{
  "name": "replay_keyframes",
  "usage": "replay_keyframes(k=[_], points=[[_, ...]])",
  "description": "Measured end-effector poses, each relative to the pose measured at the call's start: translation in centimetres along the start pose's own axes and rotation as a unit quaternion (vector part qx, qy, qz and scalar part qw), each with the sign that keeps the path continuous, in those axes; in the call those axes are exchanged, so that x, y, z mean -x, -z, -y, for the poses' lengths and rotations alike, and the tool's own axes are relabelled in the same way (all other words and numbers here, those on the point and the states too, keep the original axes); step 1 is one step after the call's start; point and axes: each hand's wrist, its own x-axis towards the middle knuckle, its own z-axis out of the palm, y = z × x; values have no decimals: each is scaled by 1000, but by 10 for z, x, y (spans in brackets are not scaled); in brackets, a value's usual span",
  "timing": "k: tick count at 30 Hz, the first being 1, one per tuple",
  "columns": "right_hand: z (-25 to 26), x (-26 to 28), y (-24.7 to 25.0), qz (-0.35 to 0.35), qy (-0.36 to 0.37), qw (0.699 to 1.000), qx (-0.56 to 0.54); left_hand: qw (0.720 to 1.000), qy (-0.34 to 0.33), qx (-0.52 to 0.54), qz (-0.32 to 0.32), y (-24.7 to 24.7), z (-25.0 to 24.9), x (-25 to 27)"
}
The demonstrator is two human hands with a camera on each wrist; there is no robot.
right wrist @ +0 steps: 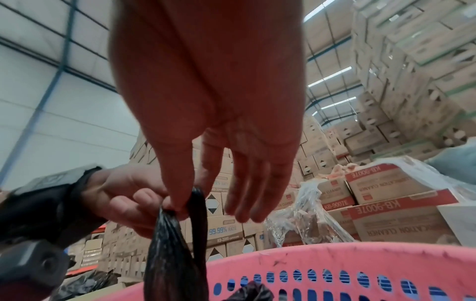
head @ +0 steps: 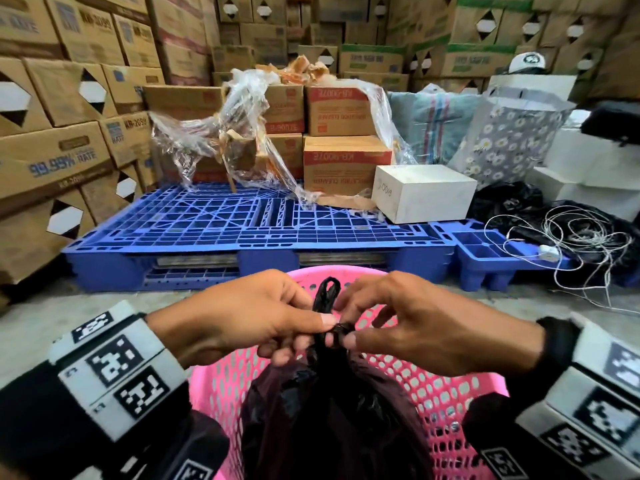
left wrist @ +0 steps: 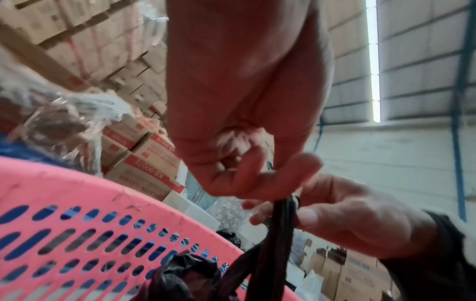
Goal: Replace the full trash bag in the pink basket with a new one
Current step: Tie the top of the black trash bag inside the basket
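Head view: black trash bag point(head: 332, 420) sat inside pink basket point(head: 450, 403), full, neck gathered and drawn straight up to knot point above basket centre. Long axis of neck ran vertical; bag body lay directly below both grips. Handle loop point(head: 327, 289) stood above knot. Left hand point(head: 249, 317) pinched neck from left side, thumb and fingers curled on it. Right hand point(head: 408, 320) pinched same neck from right side with thumb and forefinger, remaining fingers extended. Both hands equally near. Judgement: tie unfinished; lift-out would go straight up. Blue pallet point(head: 242, 223) stood beyond basket.
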Motion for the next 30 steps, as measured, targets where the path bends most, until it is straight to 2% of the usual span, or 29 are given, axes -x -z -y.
replay_keyframes(k=[3, 6, 8, 10, 13, 15, 16, 18, 21, 22, 26, 30], points=[[-2, 0, -1, -10, 67, 997, 47, 998, 51, 11, 46, 5, -1, 0], [4, 0, -1, 16, 109, 993, 46, 997, 49, 7, 61, 8, -1, 2], [4, -1, 0, 23, 93, 995, 4, 999, 27, -32, 33, 5, -2, 4], [3, -4, 1, 36, 66, 997, -30, 995, 5, -99, -29, -1, -3, 4], [4, -6, 6, 74, 26, 994, -75, 959, -70, -246, -122, -10, -2, 3], [4, -4, 11, 89, 0, 990, -105, 936, -116, -300, -144, -14, 0, 4], [4, -4, 11, 90, -9, 990, -108, 933, -127, -308, -137, -14, 0, 5], [4, -5, 9, 68, -10, 995, -77, 953, -119, -266, -88, -11, 1, 6], [3, -7, 3, -7, -12, 999, -31, 991, -72, -111, -29, -2, 2, 6], [4, -6, 3, -16, -24, 998, -53, 994, -62, -82, -27, 0, 3, 5], [14, 0, 5, 21, -67, 979, -193, 997, -56, -43, -10, 5, 7, 4], [12, -2, 5, 0, -42, 991, -129, 998, -63, -11, -9, 10, 9, 3]])
